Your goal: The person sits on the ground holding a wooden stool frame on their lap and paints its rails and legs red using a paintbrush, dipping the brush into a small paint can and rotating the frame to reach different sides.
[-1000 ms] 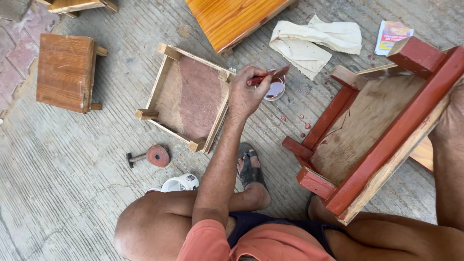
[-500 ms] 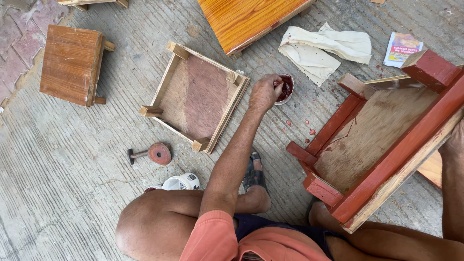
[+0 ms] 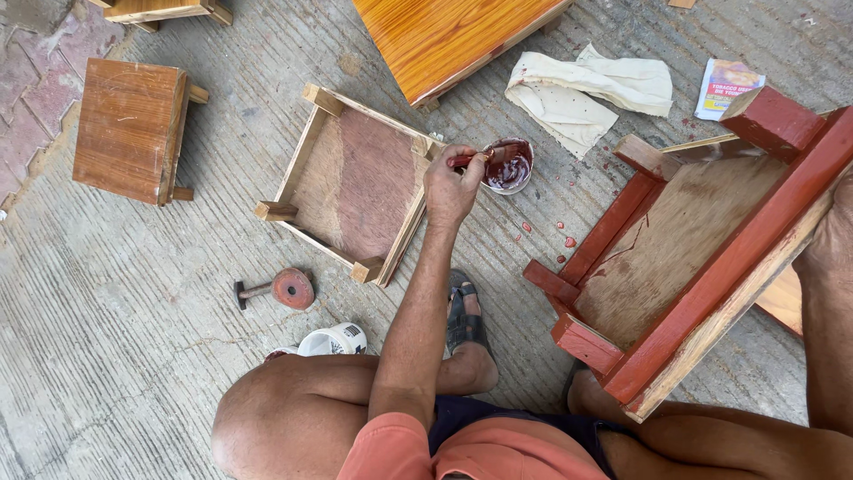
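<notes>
The left hand is closed around a brush whose tip dips into a small bowl of dark red paint on the concrete floor. The bowl sits just right of an upturned bare stool and near a cream rag. At the right edge, the right forearm rests against a red-painted stool; whether that hand is closed cannot be told.

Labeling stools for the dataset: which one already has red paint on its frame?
The upturned stool at the right edge, steadied by the right hand. Its legs and rails are red; the other stools are bare or varnished wood.
</notes>
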A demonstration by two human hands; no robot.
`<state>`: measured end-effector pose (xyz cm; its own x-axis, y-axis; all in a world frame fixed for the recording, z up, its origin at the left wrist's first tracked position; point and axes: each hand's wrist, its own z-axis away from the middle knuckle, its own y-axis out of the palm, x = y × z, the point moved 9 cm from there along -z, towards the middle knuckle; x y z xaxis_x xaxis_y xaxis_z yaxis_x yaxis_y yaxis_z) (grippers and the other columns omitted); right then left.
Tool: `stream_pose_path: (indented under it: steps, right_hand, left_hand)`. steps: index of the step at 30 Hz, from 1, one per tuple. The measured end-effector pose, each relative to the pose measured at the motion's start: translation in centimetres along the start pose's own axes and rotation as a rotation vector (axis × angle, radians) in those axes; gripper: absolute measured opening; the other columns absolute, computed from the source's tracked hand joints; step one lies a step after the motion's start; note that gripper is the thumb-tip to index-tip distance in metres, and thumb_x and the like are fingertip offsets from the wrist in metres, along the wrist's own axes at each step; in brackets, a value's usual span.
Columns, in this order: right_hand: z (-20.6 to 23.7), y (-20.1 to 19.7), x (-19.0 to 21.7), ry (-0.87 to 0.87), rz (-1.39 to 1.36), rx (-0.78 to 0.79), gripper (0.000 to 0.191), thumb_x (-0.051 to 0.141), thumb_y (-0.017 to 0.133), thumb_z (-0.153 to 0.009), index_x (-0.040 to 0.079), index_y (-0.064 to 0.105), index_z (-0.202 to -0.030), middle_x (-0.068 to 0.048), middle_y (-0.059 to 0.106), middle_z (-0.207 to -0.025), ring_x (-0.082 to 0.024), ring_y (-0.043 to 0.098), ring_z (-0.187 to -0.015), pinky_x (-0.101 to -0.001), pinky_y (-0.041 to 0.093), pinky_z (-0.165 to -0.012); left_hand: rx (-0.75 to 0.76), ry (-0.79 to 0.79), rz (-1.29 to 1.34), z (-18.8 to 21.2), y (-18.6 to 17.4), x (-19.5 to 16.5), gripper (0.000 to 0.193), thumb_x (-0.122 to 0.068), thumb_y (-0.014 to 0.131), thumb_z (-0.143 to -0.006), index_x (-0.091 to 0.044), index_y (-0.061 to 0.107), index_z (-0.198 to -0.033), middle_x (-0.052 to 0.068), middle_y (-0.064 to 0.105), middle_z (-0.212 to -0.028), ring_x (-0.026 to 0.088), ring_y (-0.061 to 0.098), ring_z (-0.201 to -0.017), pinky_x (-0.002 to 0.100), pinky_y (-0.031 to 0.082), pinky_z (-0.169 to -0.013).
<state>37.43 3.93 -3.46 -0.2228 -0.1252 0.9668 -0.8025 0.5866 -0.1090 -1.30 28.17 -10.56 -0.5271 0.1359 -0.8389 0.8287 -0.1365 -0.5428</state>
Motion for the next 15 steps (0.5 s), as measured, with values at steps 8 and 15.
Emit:
stream_pose_path:
  steps: [8,15]
  right_hand:
    - [-0.6,-0.1,0.1,-0.03,-0.018,-0.054,0.036,0.008,0.051,-0.118,0.002,0.044,-0.153,-0.009,0.045,-0.146,-0.02,0.054,-0.132,-0.0372,0.049,-0.12]
    - [-0.2,-1.8,0.8,-0.128,0.132,-0.175,0.035,0.005,0.052,-0.119,-0.001,0.046,-0.153,-0.008,0.042,-0.148,-0.02,0.051,-0.135,-0.0359,0.044,-0.123]
  left_hand:
    - [-0.007,0.102,-0.085,1.3,1.0,-0.1,0.017,-0.017,0.076,-0.093,-0.003,0.073,-0.103,0.012,0.073,-0.104,0.022,0.074,-0.092,0.035,0.059,-0.084]
    - [-0.069,0.156,0.045,1.7,0.5,0.6,0.018,-0.017,0.076,-0.093,-0.002,0.072,-0.102,0.013,0.073,-0.103,0.022,0.075,-0.092,0.033,0.061,-0.083]
